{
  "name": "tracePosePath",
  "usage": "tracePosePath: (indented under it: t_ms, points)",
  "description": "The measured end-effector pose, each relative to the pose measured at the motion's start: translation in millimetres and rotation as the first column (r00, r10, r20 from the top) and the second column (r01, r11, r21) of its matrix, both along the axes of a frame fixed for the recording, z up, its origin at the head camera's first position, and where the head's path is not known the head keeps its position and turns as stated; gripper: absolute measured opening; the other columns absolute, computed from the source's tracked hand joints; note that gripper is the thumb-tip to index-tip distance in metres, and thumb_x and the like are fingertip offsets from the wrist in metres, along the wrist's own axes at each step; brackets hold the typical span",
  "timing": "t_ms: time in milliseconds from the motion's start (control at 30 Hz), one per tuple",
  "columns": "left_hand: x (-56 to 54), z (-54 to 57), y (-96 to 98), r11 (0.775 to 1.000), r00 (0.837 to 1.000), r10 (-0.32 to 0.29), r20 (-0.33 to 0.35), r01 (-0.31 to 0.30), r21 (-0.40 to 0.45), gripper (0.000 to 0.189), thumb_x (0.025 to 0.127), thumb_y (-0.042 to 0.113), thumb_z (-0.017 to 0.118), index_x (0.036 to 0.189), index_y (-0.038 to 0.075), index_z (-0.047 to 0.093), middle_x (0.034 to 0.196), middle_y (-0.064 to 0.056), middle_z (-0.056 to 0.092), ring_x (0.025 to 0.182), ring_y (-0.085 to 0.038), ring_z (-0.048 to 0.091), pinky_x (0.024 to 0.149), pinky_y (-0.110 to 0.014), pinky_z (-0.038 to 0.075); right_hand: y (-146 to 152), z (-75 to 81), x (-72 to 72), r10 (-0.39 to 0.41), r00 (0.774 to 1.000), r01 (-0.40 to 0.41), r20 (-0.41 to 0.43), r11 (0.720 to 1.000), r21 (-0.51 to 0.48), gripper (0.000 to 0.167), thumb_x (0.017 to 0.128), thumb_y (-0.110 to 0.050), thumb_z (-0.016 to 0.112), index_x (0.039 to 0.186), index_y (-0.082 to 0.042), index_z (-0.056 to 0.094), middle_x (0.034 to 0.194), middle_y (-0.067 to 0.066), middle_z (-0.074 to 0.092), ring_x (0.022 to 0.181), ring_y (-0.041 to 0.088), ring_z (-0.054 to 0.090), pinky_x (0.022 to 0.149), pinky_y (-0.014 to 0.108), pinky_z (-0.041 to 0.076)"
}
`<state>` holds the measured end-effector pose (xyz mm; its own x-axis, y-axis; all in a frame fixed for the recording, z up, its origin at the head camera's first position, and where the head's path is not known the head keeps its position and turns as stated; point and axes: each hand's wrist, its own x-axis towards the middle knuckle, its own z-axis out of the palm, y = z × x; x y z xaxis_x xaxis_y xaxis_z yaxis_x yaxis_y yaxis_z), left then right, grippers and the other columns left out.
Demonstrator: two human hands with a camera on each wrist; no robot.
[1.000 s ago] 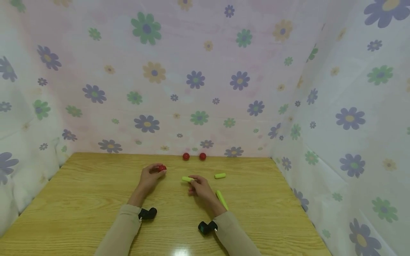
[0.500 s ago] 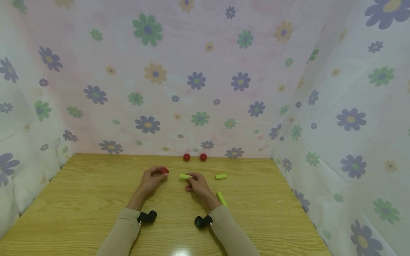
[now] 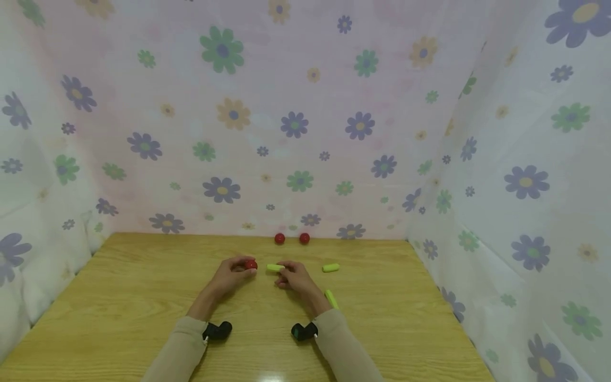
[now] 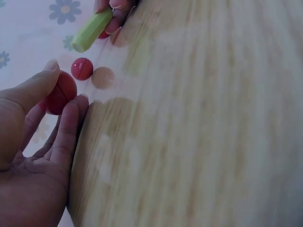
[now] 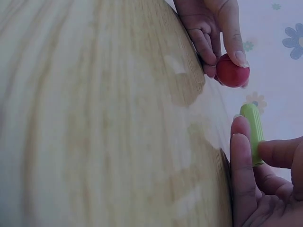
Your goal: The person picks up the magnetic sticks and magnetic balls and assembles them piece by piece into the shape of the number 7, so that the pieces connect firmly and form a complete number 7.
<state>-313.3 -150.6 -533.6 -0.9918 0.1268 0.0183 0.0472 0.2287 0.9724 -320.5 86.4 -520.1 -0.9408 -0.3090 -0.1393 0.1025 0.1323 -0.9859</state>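
My left hand (image 3: 228, 279) holds a small glossy red ball (image 3: 251, 265) between thumb and fingertips, just over the table. A thin seam line crosses that ball in the left wrist view. To its right, my right hand (image 3: 297, 279) pinches a short yellow-green ridged stick (image 5: 253, 130) between thumb and fingers. The stick lies roughly level, its free end pointing left at the ball, with a small gap between them. The right wrist view shows both pieces held close above the wood, with the far end of the stick under my fingers partly covered.
Two more red balls, one left (image 3: 279, 239) and one right (image 3: 304, 239), sit at the table's back edge by the flowered cloth wall. One yellow-green stick (image 3: 330, 268) lies right of my right hand; another (image 3: 331, 298) is partly hidden by that forearm.
My left hand has carried the red ball to the right. My right hand has shifted slightly left with the stick, so the two pieces are closer together.
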Motion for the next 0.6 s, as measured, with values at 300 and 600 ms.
tracePosePath:
  t_ms: [300,600]
  points:
    - [-3.7,2.1,3.6,0.989,0.99,-0.14,-0.029,0.142,0.039,0.049,0.095,0.018,0.074,0.138,-0.002,0.06,0.125,-0.019,0.066,0.112,-0.028,0.066,0.092,-0.035,0.053,0,-1.1,2.0,-0.004,1.0,0.004,-0.007,1.0,0.012,0.034,0.107,-0.006,0.048,0.137,0.007,0.056,0.1,0.013,0.064,0.074,0.009,0.066,0.068,0.021,0.056]
    - [-8.4,-1.5,11.8,0.984,0.986,-0.163,-0.028,0.165,0.062,0.049,0.095,0.016,0.074,0.138,-0.003,0.059,0.13,-0.02,0.064,0.118,-0.033,0.064,0.093,-0.035,0.054,-3,-3.0,2.4,-0.007,1.0,0.008,-0.022,1.0,0.025,0.033,0.108,-0.007,0.047,0.136,0.007,0.056,0.1,0.013,0.064,0.074,0.008,0.066,0.068,0.021,0.056]
